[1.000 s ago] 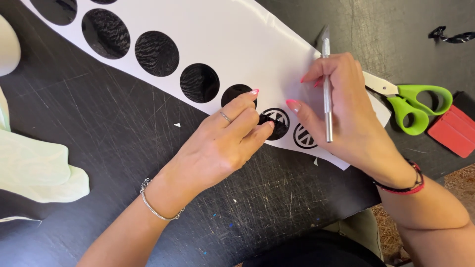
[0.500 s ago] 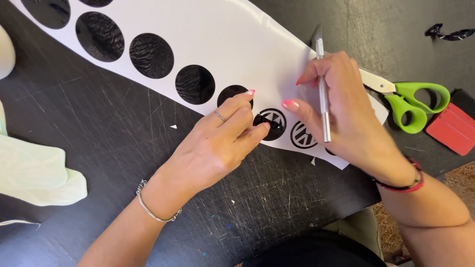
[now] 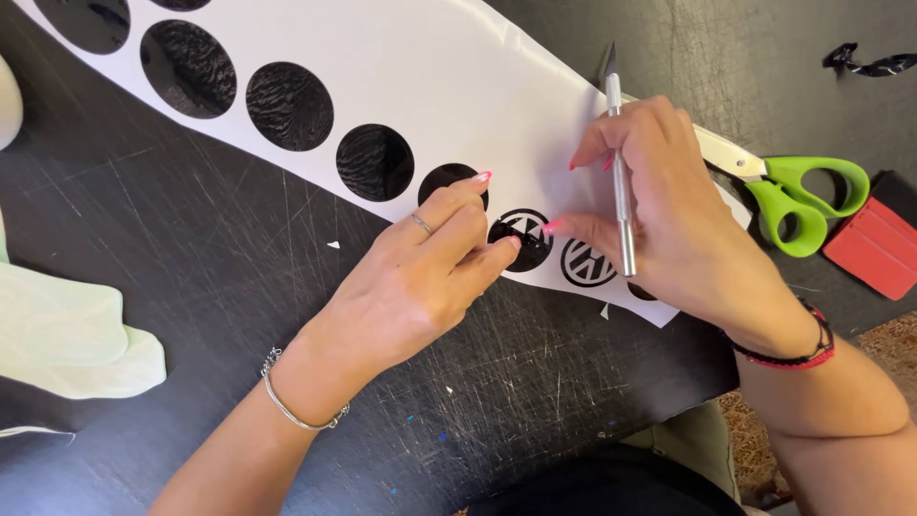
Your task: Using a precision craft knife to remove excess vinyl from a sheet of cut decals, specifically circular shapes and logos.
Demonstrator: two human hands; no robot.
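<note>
Both hands meet over a long white backing sheet [image 3: 458,86] of glossy black vinyl circles, laid slantwise across a scratched black worktop [image 3: 191,287]. The left hand [image 3: 420,277], ring on one finger and a thin silver bangle at the wrist, presses curled fingertips against a small round black-and-white emblem sticker [image 3: 523,239]. The right hand [image 3: 669,229] pinches that sticker's edge from three o'clock between thumb and forefinger, while its other fingers clasp a slim silver craft knife [image 3: 621,182], blade pointing to twelve o'clock. Green-handled scissors [image 3: 793,196] and a red plastic squeegee [image 3: 874,248] lie at three o'clock; pale green cloth [image 3: 67,334] sits at nine.
</note>
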